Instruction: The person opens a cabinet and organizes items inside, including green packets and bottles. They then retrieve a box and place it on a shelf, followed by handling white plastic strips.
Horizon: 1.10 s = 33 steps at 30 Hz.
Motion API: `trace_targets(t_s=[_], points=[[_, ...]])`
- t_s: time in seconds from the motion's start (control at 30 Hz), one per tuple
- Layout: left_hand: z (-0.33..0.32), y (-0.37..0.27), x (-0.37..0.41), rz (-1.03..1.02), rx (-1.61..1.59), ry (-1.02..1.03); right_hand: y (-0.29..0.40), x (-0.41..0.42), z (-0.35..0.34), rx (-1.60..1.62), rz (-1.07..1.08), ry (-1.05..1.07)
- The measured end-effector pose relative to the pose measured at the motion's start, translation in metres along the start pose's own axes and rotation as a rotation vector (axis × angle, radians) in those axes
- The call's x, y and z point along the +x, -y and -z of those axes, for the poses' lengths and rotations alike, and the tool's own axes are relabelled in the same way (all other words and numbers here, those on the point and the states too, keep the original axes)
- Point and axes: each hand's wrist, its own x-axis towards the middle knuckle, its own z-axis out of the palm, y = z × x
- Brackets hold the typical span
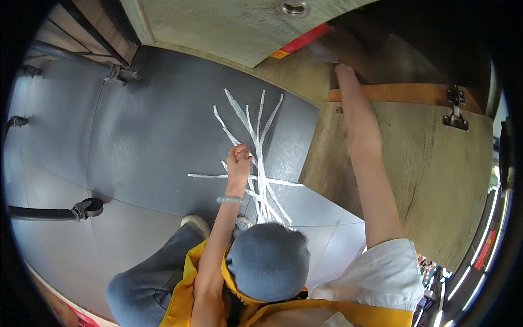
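My left hand (238,160) is low over the dark floor with its fingers curled, against a bundle of long white textured strips (260,163). Whether a strip is pinched in those fingers is not clear. The strips lie crossed over one another and fan out at the far end. On the right, my arm stretches over an open wooden cabinet door (416,171) into the dark cabinet interior (412,53). Only the wrist end of my right hand (345,70) shows at the opening; its fingers are hidden. A blurred translucent patch (322,52) appears beside it.
A wooden panel (212,30) with a round metal-rimmed hole (293,8) stands across the top. The door has a metal hinge (455,110). Black legs with a caster (88,208) and a pipe foot (122,74) rest on the left floor. My bent knee (130,290) is below.
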Motion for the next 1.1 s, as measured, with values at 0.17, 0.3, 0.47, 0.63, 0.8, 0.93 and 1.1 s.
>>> trace_targets(t_s=[0.17,0.3,0.47,0.63,0.8,0.93,1.1], points=[[0.015,0.017,0.005,0.0,0.019,0.006,0.007,-0.022,-0.003,0.336,-0.303,-0.272],[-0.003,0.009,0.001,-0.036,0.056,0.068,-0.004,-0.042,0.001,0.468,-0.429,-0.577],[-0.012,0.004,0.006,-0.088,0.136,0.097,0.002,-0.098,-0.003,0.265,-0.052,-0.512],[-0.016,-0.006,0.019,0.009,0.102,0.098,0.003,-0.146,0.013,0.373,0.097,-0.503],[-0.001,-0.011,0.029,0.043,0.021,0.133,-0.035,-0.262,-0.012,0.62,0.43,-0.396],[0.016,-0.022,0.042,-0.031,0.042,0.17,-0.101,-0.373,-0.024,0.739,0.099,-0.062],[0.014,-0.048,0.041,-0.089,0.038,0.233,-0.193,-0.396,-0.027,1.0,-0.27,0.107]])
